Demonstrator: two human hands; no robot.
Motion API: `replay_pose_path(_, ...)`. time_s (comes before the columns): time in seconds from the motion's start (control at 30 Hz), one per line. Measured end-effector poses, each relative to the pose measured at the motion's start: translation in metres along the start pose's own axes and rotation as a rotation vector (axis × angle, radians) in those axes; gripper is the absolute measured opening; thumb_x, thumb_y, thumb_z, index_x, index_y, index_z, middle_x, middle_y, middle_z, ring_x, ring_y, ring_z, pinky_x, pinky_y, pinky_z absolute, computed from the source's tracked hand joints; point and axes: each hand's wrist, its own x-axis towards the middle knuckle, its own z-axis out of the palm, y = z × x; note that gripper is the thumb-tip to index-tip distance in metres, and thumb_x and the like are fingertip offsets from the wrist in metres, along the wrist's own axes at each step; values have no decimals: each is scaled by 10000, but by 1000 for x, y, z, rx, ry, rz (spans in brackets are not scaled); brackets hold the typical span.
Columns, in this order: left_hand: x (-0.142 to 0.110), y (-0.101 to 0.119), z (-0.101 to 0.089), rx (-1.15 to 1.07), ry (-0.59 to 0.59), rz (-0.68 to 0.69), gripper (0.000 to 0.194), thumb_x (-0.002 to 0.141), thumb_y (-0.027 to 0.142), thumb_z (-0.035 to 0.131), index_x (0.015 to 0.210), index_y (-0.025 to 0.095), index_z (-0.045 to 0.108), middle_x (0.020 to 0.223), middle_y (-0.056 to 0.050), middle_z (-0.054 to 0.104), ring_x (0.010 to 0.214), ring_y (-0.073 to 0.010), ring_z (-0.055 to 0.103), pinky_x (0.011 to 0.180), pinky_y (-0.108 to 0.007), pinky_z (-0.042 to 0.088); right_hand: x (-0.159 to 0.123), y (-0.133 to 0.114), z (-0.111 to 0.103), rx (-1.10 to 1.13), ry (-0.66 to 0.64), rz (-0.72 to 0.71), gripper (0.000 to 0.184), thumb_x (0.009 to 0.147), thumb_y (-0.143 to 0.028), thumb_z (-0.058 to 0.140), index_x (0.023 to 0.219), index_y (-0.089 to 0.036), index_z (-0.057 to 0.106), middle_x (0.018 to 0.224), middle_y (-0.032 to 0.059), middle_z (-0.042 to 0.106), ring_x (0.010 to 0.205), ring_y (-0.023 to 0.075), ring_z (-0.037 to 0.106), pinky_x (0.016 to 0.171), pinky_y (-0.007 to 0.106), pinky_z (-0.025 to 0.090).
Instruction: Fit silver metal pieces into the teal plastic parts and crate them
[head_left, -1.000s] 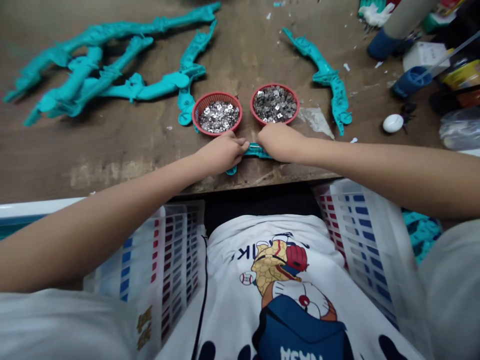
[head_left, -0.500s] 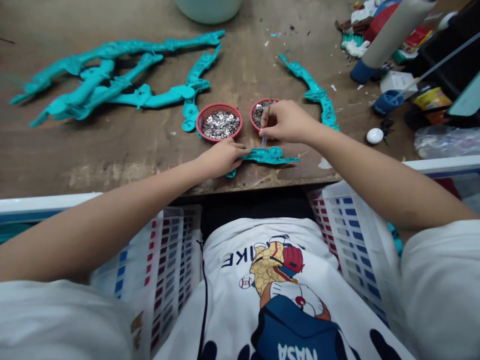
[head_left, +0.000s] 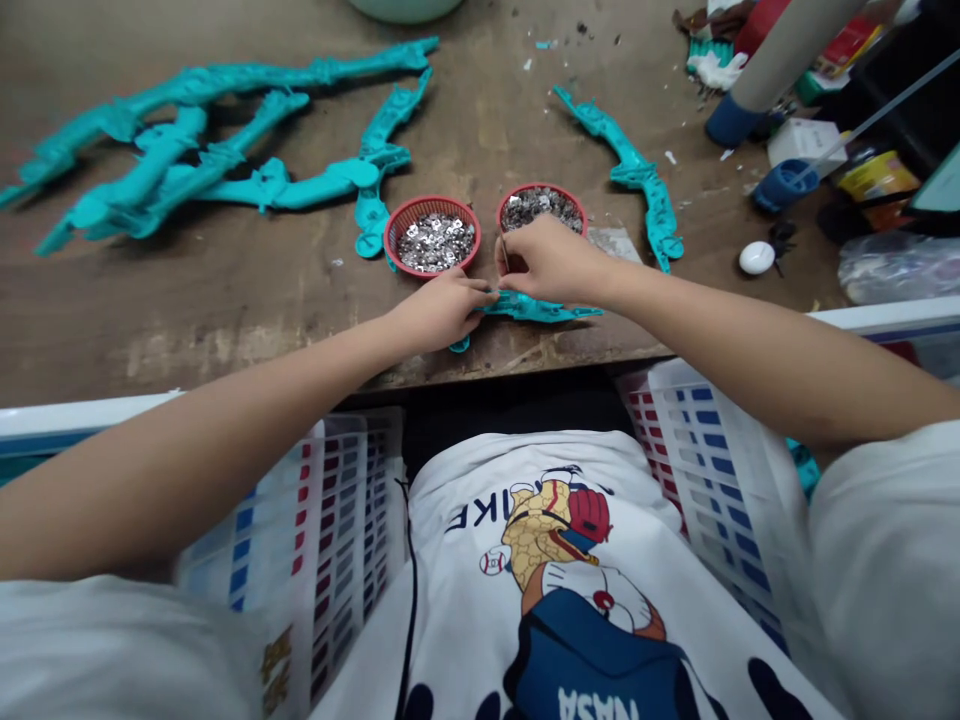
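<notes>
My left hand (head_left: 442, 312) is closed on the left end of a teal plastic part (head_left: 536, 307), which lies near the table's front edge. A bit of teal shows below its fingers. My right hand (head_left: 551, 258) is pinched around a thin rod-like tool (head_left: 504, 253), close to the left fingertips and above the part. The tool's tip and its exact kind are hard to make out. Behind my left hand stands a red basket (head_left: 388, 240) of small shiny metal pieces (head_left: 437, 240). A second red basket (head_left: 582, 208) of darker metal bits is behind my right hand.
Teal plastic parts (head_left: 247, 165) are piled at the left, and another teal piece (head_left: 630, 165) lies to the right. A blue cup (head_left: 784, 187), a white egg-shaped object (head_left: 757, 258) and clutter stand further right. White plastic crates (head_left: 712, 480) flank my lap below the table.
My right hand has moved left and slightly down with the thin tool, from beside the right basket to my left fingertips. My left hand keeps hold of the part. The camera view has shifted slightly.
</notes>
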Motion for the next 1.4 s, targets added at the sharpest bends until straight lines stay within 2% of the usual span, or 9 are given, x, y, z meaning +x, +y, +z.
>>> replay_pose_path(0.23,1,0,2,-74,-2,-15,511,1097,192,578,1506,121,875,1570,-194,849,1384,-396,841,1271,-569,629,-1,11,13,20,84,-22,140,1074,-230,789,1177,-162,853,1077,107,850,1115,329,782,1058,442,591)
replay_pose_path(0.4,0,2,-4,-64,-32,-36,537,1091,176,571,1540,90,852,1499,-223,865,1362,-410,849,1252,-568,655,-1,12,15,-60,-5,-1,161,1081,-174,735,1178,-149,860,1080,105,849,1107,330,776,1030,414,555)
replay_pose_path(0.57,-2,5,-10,-113,-48,-98,489,1081,193,594,1479,90,857,1448,-217,877,1354,-411,844,1226,-546,673,1,7,2,-214,-75,-10,303,1173,-205,642,1362,-106,856,1351,208,851,1248,365,764,1025,418,535)
replay_pose_path(0.8,-3,7,-6,-123,-26,-131,311,1039,257,755,1309,145,860,1322,-187,887,1291,-402,836,1179,-528,685,0,-18,-16,-498,-186,87,400,1216,-187,577,1463,-171,892,1459,212,839,1306,402,818,937,418,543)
replay_pose_path(0.97,-6,16,-13,-54,-59,-47,246,1025,168,757,1256,169,842,1321,-173,887,1278,-365,847,1141,-456,681,-4,-24,-19,-414,-278,-29,398,1270,-376,626,1513,-176,869,1509,195,842,1380,394,814,963,404,569)
replay_pose_path(1.13,-10,19,-32,-90,63,-70,312,1069,282,738,1338,167,848,1229,-153,896,1151,-347,864,1026,-424,674,-13,-21,-13,-179,-434,-100,1135,995,-401,994,1934,-116,422,1544,205,845,1284,364,843,984,371,616)
replay_pose_path(1.2,-13,17,-48,-131,131,-85,369,1099,378,726,1372,167,855,1214,-151,902,1120,-351,867,1010,-442,674,-12,-16,-18,-122,-403,-81,1061,993,-304,943,1912,-100,455,1522,211,848,1259,362,844,1008,379,625)
replay_pose_path(1.27,-21,15,-69,-155,256,-96,399,1162,472,672,1363,183,860,1272,-151,908,1183,-353,867,1069,-469,674,-8,-5,-27,-4,-403,-33,793,1000,-265,884,1752,-144,664,1436,168,873,1231,354,844,1011,380,631)
replay_pose_path(1.4,-51,20,-119,36,648,-108,411,1238,534,558,1371,255,830,1450,-102,890,1426,-357,811,1284,-561,603,-3,33,-46,469,-498,234,327,1036,-382,785,1307,-200,787,1175,116,863,1020,327,849,882,388,668)
